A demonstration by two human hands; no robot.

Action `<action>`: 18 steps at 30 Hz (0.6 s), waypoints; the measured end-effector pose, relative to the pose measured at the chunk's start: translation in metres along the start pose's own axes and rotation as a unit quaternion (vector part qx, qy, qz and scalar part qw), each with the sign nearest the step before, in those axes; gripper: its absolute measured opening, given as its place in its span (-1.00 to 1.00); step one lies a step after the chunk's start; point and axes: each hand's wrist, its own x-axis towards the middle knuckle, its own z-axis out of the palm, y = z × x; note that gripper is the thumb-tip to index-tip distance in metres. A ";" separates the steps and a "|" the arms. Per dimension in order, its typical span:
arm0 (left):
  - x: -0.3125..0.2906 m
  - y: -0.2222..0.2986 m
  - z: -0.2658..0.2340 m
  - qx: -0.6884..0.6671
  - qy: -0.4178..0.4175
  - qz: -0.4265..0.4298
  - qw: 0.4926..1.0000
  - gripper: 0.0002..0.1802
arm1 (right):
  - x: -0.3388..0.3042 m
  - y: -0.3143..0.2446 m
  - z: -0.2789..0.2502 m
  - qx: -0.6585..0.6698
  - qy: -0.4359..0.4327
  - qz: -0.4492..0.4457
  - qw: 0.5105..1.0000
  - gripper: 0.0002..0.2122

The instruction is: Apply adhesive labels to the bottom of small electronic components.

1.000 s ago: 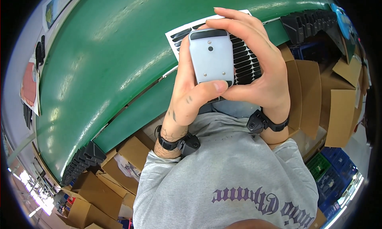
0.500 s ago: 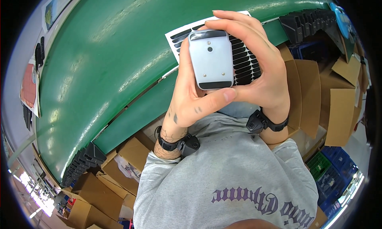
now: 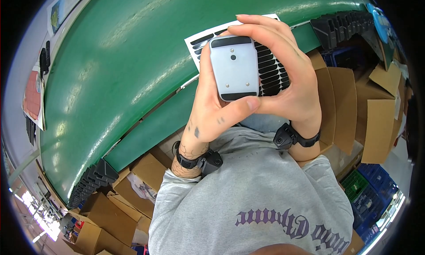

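Observation:
A pale grey computer-mouse-shaped device (image 3: 233, 71) is held up with its underside showing. It has a black pad strip at each end, several small screws and a dark round hole. My left hand (image 3: 208, 104) grips it along its left side, the thumb by the lower edge. My right hand (image 3: 294, 78) curves round it, fingertips at the top edge and thumb near the lower right corner. Behind the device is a white sheet of black pad stickers (image 3: 271, 71), partly covered by the device and my hands.
The sheet lies over the green worktable (image 3: 110, 56). Black stacked holders line its edge at the right (image 3: 343, 28) and lower left (image 3: 92, 184). Open cardboard boxes (image 3: 380, 131) stand at the right, others at lower left (image 3: 106, 215). Blue and green crates (image 3: 365, 193) sit at lower right.
The device has dropped very slightly in view and its tilt has changed a little, so the upper pad strip reflects less light. Both hands keep their hold.

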 end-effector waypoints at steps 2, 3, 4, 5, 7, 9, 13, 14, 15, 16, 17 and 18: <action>-0.001 0.002 0.000 -0.055 -0.009 -0.012 0.998 -0.01 | 0.000 -0.001 0.000 0.009 -0.002 0.004 1.000 -0.36; -0.001 0.002 0.000 -0.056 -0.010 -0.010 0.998 -0.01 | 0.000 -0.002 0.000 0.007 -0.003 0.003 1.000 -0.36; -0.001 0.002 0.001 -0.059 -0.014 -0.003 0.998 -0.01 | 0.001 -0.004 0.000 0.011 -0.001 0.004 1.000 -0.36; -0.001 0.002 0.001 -0.061 -0.016 0.002 0.998 -0.01 | 0.001 -0.003 0.000 0.018 0.003 0.005 1.000 -0.36; 0.001 0.001 0.002 -0.037 -0.007 0.002 0.999 -0.02 | 0.001 -0.001 0.000 0.018 -0.001 0.002 1.000 -0.36; 0.002 -0.002 0.000 -0.014 0.001 0.001 1.000 -0.03 | 0.000 0.001 0.001 0.018 -0.004 0.000 1.000 -0.37; 0.001 -0.003 0.002 0.018 0.015 0.013 1.000 -0.02 | -0.001 0.004 0.001 0.033 -0.006 -0.009 0.999 -0.39; 0.001 -0.002 0.004 0.016 0.020 0.012 1.000 -0.01 | -0.001 0.005 0.001 0.033 -0.006 -0.012 0.999 -0.39; 0.001 -0.003 0.004 0.016 0.021 0.011 1.000 -0.01 | -0.001 0.006 0.001 0.033 -0.006 -0.011 0.999 -0.39; 0.001 -0.003 0.005 0.030 0.015 0.022 0.999 0.00 | -0.001 0.007 0.001 0.042 -0.007 -0.013 0.999 -0.38; 0.001 -0.003 0.005 0.044 0.010 0.032 0.998 0.01 | -0.002 0.008 0.001 0.051 -0.007 -0.013 0.999 -0.37; 0.001 -0.003 0.005 0.044 0.010 0.032 0.999 0.01 | -0.002 0.010 0.001 0.051 -0.007 -0.013 0.999 -0.37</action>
